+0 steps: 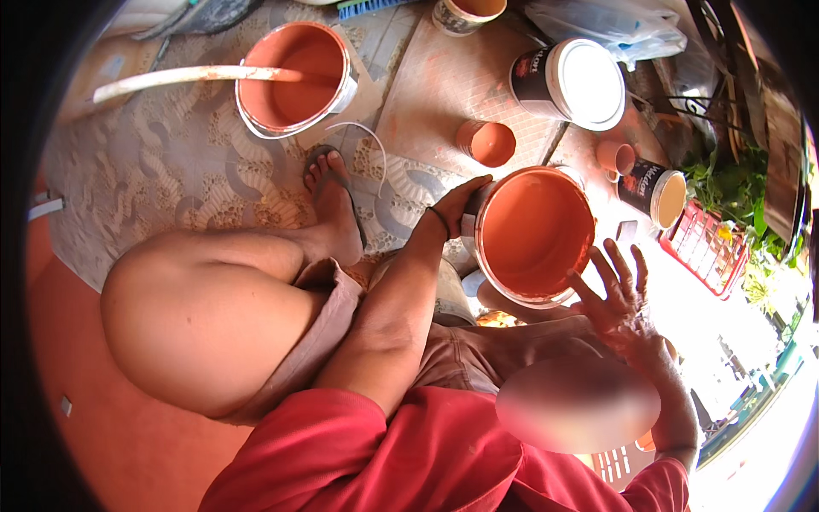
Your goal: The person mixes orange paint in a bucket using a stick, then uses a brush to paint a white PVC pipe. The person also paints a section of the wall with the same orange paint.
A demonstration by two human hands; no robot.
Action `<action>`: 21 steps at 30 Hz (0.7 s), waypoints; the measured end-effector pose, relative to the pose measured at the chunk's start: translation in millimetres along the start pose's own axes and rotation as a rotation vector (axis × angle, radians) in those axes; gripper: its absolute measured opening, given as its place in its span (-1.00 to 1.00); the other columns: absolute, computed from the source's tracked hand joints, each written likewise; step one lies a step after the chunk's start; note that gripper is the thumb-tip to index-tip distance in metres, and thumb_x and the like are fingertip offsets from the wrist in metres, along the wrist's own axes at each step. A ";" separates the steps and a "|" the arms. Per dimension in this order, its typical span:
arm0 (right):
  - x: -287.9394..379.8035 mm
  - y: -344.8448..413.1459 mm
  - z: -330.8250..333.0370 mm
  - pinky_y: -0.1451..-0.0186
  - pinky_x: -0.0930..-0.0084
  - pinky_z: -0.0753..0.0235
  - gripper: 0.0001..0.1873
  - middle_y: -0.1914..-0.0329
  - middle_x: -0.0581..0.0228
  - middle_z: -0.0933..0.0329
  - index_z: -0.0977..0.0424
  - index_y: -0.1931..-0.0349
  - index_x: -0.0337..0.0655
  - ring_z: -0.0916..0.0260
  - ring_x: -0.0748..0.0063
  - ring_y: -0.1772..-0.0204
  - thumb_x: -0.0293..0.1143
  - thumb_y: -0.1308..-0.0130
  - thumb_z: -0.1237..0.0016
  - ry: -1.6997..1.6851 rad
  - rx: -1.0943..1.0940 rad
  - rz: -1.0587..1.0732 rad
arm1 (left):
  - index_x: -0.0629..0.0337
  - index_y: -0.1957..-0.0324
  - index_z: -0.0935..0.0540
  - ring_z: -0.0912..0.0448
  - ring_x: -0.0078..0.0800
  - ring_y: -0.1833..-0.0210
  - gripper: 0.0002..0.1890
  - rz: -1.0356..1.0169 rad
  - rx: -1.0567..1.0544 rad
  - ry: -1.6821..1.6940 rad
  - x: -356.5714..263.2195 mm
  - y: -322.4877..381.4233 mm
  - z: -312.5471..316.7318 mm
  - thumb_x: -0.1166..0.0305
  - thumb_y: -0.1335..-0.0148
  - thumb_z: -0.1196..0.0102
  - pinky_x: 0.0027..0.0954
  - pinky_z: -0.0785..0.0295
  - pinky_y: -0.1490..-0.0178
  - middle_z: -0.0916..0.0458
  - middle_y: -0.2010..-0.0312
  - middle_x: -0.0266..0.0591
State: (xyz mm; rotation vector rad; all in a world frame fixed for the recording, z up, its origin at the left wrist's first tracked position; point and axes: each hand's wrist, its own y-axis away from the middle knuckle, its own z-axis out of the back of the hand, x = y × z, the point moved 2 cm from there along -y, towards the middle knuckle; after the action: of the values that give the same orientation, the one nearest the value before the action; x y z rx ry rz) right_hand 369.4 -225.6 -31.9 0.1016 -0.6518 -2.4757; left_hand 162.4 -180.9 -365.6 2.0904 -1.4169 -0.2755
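Note:
My left hand, with a dark band at the wrist, grips the outer side of a paint bucket. The bucket is tilted with its mouth towards me, and orange-red paint coats its inside and rim. At the bucket's right rim is my right hand, its fingers spread and nothing held. One fingertip overlaps the rim; whether it touches, I cannot tell. Below the bucket, partly hidden behind my left forearm, stands a pale container.
A larger bucket of orange-red paint holds a pale stick. Around lie a paint-stained cup, a smaller cup, a white-lidded Weldon can, another Weldon can, a red crate, a plastic bag and a blue-bristled brush.

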 end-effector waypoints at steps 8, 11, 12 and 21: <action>9.7 29.8 10.9 -0.66 -0.49 -0.18 -0.26 -0.60 0.04 -0.33 -0.63 -0.35 0.04 -0.15 -0.05 -0.73 -0.13 -0.10 -0.50 0.095 -0.366 0.057 | 0.14 -0.51 -0.47 -0.64 -0.30 -0.37 -0.49 -0.241 0.108 -0.153 4.2 36.1 -33.5 0.11 -0.71 0.08 -0.14 -0.63 -0.39 -0.63 -0.39 -0.09; 15.0 38.4 19.9 -0.57 -0.47 -0.27 -0.27 -0.57 -0.03 -0.34 -0.64 -0.35 0.01 -0.23 -0.14 -0.68 -0.14 -0.10 -0.49 0.082 -0.481 -0.011 | 0.14 -0.51 -0.47 -0.62 -0.28 -0.38 -0.47 -0.329 0.137 -0.196 -4.9 51.0 -48.7 0.09 -0.70 0.07 -0.12 -0.62 -0.40 -0.62 -0.40 -0.08; 15.7 40.0 24.0 -0.55 -0.45 -0.30 -0.27 -0.57 -0.05 -0.34 -0.63 -0.35 0.01 -0.25 -0.15 -0.66 -0.13 -0.11 -0.48 0.041 -0.526 -0.053 | 0.14 -0.52 -0.47 -0.62 -0.27 -0.38 -0.47 -0.353 0.145 -0.205 -8.9 57.0 -54.1 0.08 -0.70 0.07 -0.12 -0.61 -0.41 -0.62 -0.41 -0.08; 41.2 -19.2 13.7 -0.11 0.37 -0.71 -0.12 -0.23 -0.09 -0.66 -0.05 -0.64 -0.50 -0.63 0.30 -0.20 -0.09 -0.62 -0.16 -1.672 -0.656 -0.443 | 0.14 -0.53 -0.45 -0.58 -0.21 -0.43 -0.41 -0.662 0.207 -0.234 -50.3 103.3 -99.2 0.01 -0.67 0.05 -0.05 -0.57 -0.45 -0.58 -0.44 -0.06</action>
State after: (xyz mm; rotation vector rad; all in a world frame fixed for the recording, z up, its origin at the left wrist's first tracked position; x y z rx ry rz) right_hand 322.4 -228.5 -26.1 -2.4034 -0.2954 -2.5043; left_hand 109.1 -127.0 -234.2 2.7288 -0.8476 -0.6748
